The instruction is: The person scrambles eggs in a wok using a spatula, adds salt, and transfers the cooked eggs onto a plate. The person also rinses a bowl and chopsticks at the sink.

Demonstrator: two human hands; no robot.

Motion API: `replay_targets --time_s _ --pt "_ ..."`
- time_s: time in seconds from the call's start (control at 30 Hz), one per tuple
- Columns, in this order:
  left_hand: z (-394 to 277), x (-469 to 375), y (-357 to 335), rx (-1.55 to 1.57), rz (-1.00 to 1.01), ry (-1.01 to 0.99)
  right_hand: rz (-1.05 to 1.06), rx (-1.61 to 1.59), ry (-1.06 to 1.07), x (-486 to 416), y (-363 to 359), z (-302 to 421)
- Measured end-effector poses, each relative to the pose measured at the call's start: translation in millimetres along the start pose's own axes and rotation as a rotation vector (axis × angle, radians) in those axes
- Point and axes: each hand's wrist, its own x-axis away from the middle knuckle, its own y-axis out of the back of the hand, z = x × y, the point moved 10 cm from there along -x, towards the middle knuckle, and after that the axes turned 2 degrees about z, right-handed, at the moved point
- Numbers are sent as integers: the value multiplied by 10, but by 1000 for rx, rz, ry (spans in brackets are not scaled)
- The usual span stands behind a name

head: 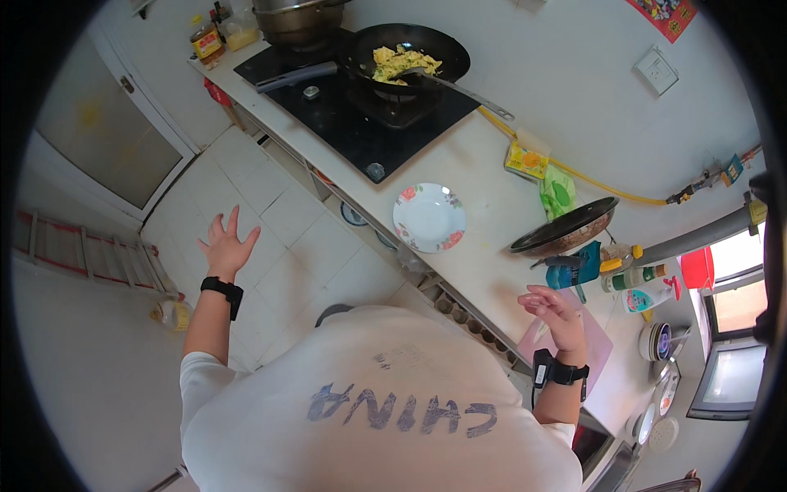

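Observation:
My left hand (230, 246) hangs over the tiled floor with its fingers spread, holding nothing. Above the pink cutting board (593, 350) at the right is my right hand (556, 317), bent at the fingers and bare of any object. A white plate with a floral rim (429, 218) lies on the counter in front of me, with nothing on it. Behind it, a black wok (452, 52) sits on the gas stove (332, 114) and holds cooked scrambled egg with green bits (403, 63). A metal spatula (467, 92) leans in the wok, its handle over the rim.
A steamer pot (298, 21) stands beside the wok. Along the wall are a tilted frying pan (569, 229), a yellow gas hose (602, 186), a spray bottle (645, 299) and stacked bowls (653, 342). A ladder (92, 252) and a door (117, 123) are at the left.

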Motion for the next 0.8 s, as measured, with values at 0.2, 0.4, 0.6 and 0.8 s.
replay_targets --time_s 0.2,0.4,0.6,0.8 --pt "-148 -374 -994 -24 635 -2 -443 759 -131 -118 201 -799" --pt "-1119 -787 -1343 117 664 -441 -423 164 -396 -867 -499 -1719" --pt "-1391 -1156 -1321 303 677 -680 -575 -222 -548 -1318 -1056 -1681" --pt "-1285 -1381 -1380 388 742 -762 -656 -374 -529 -1625 -1223 -1897"
